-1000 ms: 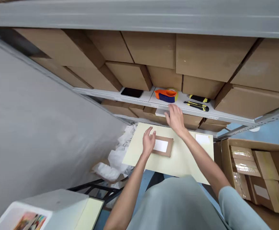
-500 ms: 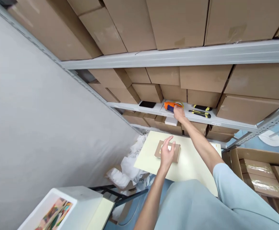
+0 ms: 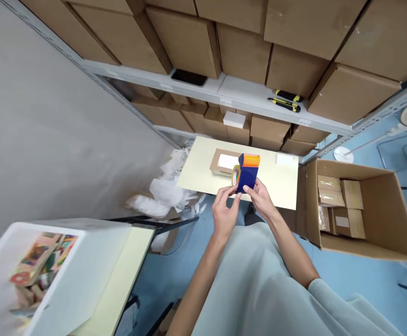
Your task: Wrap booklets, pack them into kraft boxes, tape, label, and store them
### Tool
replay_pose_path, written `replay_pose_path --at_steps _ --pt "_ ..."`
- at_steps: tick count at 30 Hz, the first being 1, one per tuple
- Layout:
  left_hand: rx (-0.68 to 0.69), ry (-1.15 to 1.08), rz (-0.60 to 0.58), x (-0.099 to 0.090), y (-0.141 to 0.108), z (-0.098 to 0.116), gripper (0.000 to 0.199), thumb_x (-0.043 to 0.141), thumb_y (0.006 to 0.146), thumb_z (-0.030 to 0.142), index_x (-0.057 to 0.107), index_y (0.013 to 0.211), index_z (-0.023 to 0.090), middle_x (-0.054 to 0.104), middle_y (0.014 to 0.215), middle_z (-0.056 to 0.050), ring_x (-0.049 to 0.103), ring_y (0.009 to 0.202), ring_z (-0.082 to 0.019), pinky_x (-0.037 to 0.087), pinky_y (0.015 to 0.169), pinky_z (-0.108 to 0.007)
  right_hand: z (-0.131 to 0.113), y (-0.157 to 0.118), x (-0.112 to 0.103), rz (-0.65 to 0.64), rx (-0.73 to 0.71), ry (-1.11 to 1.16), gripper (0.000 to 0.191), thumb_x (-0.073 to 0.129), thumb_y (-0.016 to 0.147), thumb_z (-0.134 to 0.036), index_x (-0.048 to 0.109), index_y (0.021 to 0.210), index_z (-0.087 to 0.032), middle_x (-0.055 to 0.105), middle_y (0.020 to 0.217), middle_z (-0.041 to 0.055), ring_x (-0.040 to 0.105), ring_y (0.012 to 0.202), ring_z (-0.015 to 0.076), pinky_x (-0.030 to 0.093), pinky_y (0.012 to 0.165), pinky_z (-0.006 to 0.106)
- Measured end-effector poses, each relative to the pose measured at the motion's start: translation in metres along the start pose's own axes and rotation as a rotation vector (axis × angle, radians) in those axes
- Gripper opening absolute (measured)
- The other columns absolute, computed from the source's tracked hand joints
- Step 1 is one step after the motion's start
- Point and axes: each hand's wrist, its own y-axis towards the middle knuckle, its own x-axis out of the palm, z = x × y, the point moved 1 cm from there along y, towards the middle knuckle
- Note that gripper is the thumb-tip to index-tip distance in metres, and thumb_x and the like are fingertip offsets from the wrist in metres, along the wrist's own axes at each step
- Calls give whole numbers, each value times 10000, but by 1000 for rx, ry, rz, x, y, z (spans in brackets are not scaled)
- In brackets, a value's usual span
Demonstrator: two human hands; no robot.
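A blue and orange tape dispenser [image 3: 248, 175] with a roll of tape [image 3: 236, 175] on its left side is held up in front of me. My right hand [image 3: 262, 201] is closed on its lower right part, the thumb lying across the blue face. My left hand [image 3: 224, 212] has its fingertips and thumb at the dispenser's lower left edge, closed on it. Just behind, a small cardboard box [image 3: 214, 164] with a white label [image 3: 227, 161] lies on the cream tabletop [image 3: 198, 163], partly hidden by the dispenser.
Two utility knives [image 3: 285, 103] and a black phone [image 3: 189, 77] rest on the shelf [image 3: 245, 95] among cardboard boxes. A large open carton [image 3: 382, 210] at right holds several small boxes. White packing paper [image 3: 161, 193] is heaped at left. A white bin [image 3: 94, 261] stands nearer.
My right hand has brought the tape dispenser down from the shelf to in front of me. My left hand has left the small box and come to the dispenser. The view has tilted down.
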Motion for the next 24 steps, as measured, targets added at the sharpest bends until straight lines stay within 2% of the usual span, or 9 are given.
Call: replay_pose_path --at_steps 5,9,13,16,19,24 --pt "37 -45 -77 -25 -44 6 175 666 1088 337 762 1202 246 781 1145 -75 749 1072 -227 624 981 -382 -5 -58 5 -55 38 -130 603 864 884 -654 704 1320 -269 804 1328 67 757 1268 274 559 1220 461" --pt "62 -28 -122 -30 -78 5 189 635 1100 312 760 1231 261 781 1159 -73 729 1106 -242 607 985 -407 2 -92 1 -22 125 -167 663 835 850 -779 754 1238 -247 832 1236 72 775 1207 298 572 1200 497" --pt "57 -37 -142 -34 -91 9 177 667 1083 315 769 1216 254 787 1106 -58 730 1059 -230 613 954 -393 5 -113 -5 -31 102 -247 597 813 900 -751 759 1215 -247 839 1181 74 784 1164 289 582 1175 490" --pt "29 -64 -84 -44 -78 20 293 689 1074 356 738 1336 233 778 1192 -77 734 1077 -220 620 969 -384 -1 -120 -12 -73 37 -364 535 776 960 -712 742 1226 -250 834 1197 78 776 1158 285 603 1132 471" --pt "43 -65 -44 -56 -51 39 361 678 1075 392 721 1390 222 750 1311 -105 724 1164 -232 624 1000 -391 -11 -119 -24 -128 -12 -541 506 728 1011 -683 721 1284 -257 815 1225 78 754 1176 293 613 1099 458" --pt "61 8 -171 -56 0 63 328 719 1029 438 777 1295 254 768 1250 -80 705 1203 -262 627 1039 -430 -31 -96 -57 -286 -148 -839 354 680 1086 -528 682 1306 -250 774 1189 97 738 1110 289 627 999 435"
